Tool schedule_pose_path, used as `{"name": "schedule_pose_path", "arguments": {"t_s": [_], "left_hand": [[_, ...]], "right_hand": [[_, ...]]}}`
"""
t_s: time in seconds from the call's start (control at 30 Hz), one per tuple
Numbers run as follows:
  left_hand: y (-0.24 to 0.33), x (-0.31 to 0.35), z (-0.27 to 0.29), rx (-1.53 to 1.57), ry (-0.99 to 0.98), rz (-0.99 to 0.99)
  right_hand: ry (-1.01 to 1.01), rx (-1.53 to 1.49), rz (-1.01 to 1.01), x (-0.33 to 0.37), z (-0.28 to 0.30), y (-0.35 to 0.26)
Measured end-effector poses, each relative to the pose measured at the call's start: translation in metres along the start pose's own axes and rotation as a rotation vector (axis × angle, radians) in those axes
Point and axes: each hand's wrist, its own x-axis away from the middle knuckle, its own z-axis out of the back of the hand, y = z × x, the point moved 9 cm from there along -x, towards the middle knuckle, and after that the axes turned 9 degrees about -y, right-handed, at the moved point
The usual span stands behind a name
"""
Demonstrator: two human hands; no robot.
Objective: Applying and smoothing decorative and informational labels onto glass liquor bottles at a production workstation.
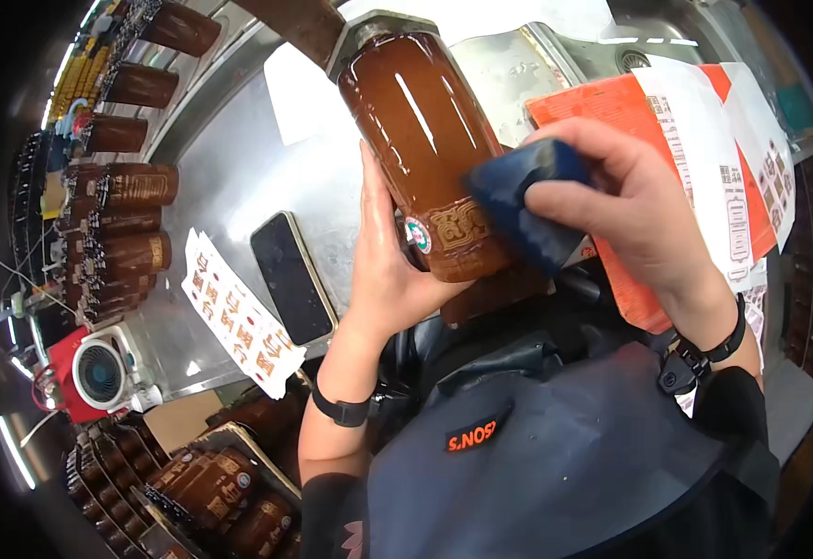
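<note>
A glossy brown jar [420, 121] lies tilted in front of me, its upper end against a grey-green, many-sided rim [395, 20]. Gold scrollwork and a small round sticker [419, 235] mark its near end. My left hand [383, 270] is wrapped around the near left side and underside, with some fingers hidden behind the jar. In my right hand [644, 210], a dark blue pad or folded cloth [504, 196] is pinched between thumb and fingers. It presses against the jar's right side, beside the gold pattern, and looks slightly blurred.
On the metal table [230, 154] lie a phone [292, 279] and a printed decal sheet [239, 317]. White sheets cover part of an orange board [593, 104] at right. Several brown jars [136, 186] line the left, near a small fan [99, 370]; more fill a crate [262, 456] lower left.
</note>
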Motion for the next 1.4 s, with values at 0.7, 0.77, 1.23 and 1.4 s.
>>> {"name": "schedule_pose_path", "arguments": {"t_s": [0.7,0.77,1.23,1.4], "left_hand": [[0.013,-0.009,-0.001,0.712,0.078,0.217],[0.014,-0.01,-0.003,0.735,0.074,0.214],[0.017,-0.01,0.001,0.642,0.092,0.152],[0.016,-0.008,0.0,0.64,0.09,0.128]], "right_hand": [[-0.105,0.085,-0.068,-0.027,0.001,0.034],[-0.102,0.078,-0.073,-0.027,0.001,0.036],[-0.067,-0.004,-0.013,-0.023,0.001,0.034],[-0.065,-0.014,-0.003,-0.023,-0.001,0.034]]}}
